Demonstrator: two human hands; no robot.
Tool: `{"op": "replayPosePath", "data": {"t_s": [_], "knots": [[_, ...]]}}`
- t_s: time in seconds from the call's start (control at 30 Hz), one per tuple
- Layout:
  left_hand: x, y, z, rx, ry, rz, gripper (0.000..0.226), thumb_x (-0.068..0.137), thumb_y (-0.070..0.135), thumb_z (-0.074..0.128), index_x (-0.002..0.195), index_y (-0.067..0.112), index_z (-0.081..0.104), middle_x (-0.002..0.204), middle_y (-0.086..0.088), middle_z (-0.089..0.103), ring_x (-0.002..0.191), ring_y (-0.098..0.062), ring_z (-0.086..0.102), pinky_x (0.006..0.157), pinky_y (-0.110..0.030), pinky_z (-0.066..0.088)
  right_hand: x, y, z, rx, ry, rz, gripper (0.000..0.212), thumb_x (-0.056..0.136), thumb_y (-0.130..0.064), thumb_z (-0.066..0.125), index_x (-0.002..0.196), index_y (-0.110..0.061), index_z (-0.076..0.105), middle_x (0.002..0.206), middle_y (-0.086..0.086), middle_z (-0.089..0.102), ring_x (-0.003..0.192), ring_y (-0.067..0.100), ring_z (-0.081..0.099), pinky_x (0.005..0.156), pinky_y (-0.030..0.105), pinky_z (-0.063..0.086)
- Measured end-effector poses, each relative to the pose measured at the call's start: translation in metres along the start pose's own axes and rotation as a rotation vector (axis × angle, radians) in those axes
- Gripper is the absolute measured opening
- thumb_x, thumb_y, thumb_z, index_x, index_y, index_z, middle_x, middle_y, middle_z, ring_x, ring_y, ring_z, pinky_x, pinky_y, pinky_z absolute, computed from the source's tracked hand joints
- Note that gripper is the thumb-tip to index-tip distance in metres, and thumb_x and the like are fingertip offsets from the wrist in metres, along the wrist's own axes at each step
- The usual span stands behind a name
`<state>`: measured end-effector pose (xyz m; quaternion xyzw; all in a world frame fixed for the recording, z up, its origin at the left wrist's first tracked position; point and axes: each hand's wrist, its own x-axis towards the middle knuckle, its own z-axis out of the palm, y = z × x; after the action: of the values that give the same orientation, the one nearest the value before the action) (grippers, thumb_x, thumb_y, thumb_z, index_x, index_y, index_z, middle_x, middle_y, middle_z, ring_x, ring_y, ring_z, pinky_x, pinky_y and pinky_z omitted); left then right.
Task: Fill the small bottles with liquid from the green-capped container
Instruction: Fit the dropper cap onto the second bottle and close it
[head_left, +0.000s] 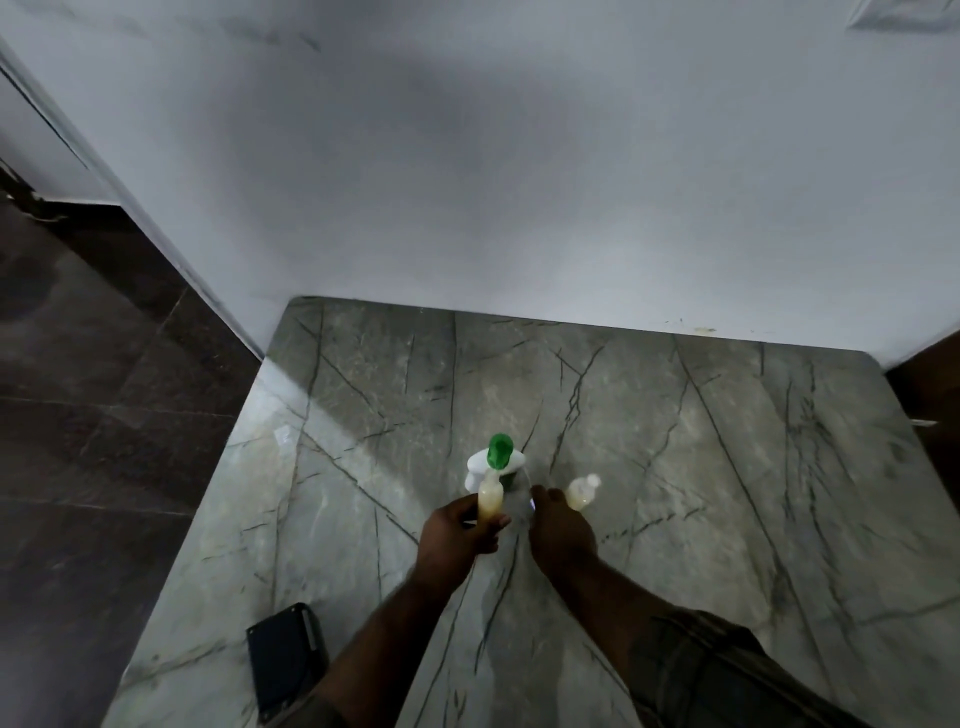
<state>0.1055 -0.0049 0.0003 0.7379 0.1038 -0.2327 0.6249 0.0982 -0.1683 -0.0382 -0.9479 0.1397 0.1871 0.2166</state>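
left hand grips a filled small bottle — right hand, can't tell its hold — a stray nudge could topple the second bottle just beside it, spilling.

On the marble table, the left hand grips a bottle of pale liquid just near of the green-capped container. The right hand hovers beside a second bottle further right. A black box lies near left.

The right sleeve (rolled above the bare forearm) looks dark olive, perhaps faintly checked.
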Motion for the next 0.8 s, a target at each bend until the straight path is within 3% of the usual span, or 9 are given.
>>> {"op": "replayPosePath", "data": {"t_s": [0.2, 0.37, 0.57, 0.7, 0.8], "knots": [[-0.006, -0.002, -0.004, 0.007, 0.009, -0.001, 0.034, 0.081, 0.018, 0.082, 0.113, 0.009, 0.073, 0.084, -0.008, 0.073, 0.071, -0.014, 0.070, 0.064, -0.024, 0.061, -0.009, -0.002, 0.010, -0.053, 0.053, 0.015, 0.039, 0.099, -0.025, 0.039, 0.138, -0.023, 0.040, 0.130, 0.005, 0.050, 0.105, 0.029, 0.062, 0.082, 0.041, 0.053], [-0.013, -0.004, -0.007, 0.012, 0.009, -0.014, 0.034, 0.081, 0.016, 0.082, 0.113, 0.007, 0.072, 0.082, -0.006, 0.072, 0.068, -0.012, 0.069, 0.063, -0.023, 0.060, -0.029, 0.000, 0.024, -0.071, 0.060, -0.009, 0.042, 0.097, -0.030, 0.045, 0.137, -0.025, 0.037, 0.122, 0.002, 0.054, 0.095, 0.022, 0.063, 0.072, 0.035, 0.050], [-0.024, -0.010, -0.007, 0.038, 0.000, -0.029, 0.039, 0.082, 0.015, 0.081, 0.117, 0.003, 0.071, 0.084, -0.005, 0.072, 0.069, -0.013, 0.069, 0.064, -0.025, 0.060, -0.075, 0.023, 0.051, -0.066, 0.100, -0.017, 0.034, 0.093, -0.037, 0.046, 0.126, -0.027, 0.045, 0.111, -0.004, 0.055, 0.093, 0.015, 0.061, 0.069, 0.031, 0.053], [-0.035, -0.012, -0.007, 0.050, -0.014, -0.024, 0.041, 0.082, 0.016, 0.081, 0.120, 0.005, 0.070, 0.089, -0.007, 0.072, 0.073, -0.015, 0.069, 0.064, -0.021, 0.060, -0.096, 0.023, 0.028, 0.384, 0.227, -0.100, 0.017, 0.089, -0.022, 0.061, 0.102, -0.030, 0.053, 0.095, -0.007, 0.055, 0.078, 0.005, 0.057, 0.065, 0.017, 0.049], [-0.043, -0.010, -0.006, 0.062, -0.020, -0.027, 0.040, 0.081, 0.017, 0.082, 0.118, 0.005, 0.071, 0.086, -0.005, 0.073, 0.071, -0.014, 0.069, 0.063, -0.022, 0.060, -0.105, 0.020, -0.019, 0.707, 0.296, -0.121, 0.029, 0.091, -0.014, 0.062, 0.107, -0.037, 0.060, 0.102, -0.009, 0.061, 0.084, 0.010, 0.065, 0.067, 0.028, 0.059]]}}
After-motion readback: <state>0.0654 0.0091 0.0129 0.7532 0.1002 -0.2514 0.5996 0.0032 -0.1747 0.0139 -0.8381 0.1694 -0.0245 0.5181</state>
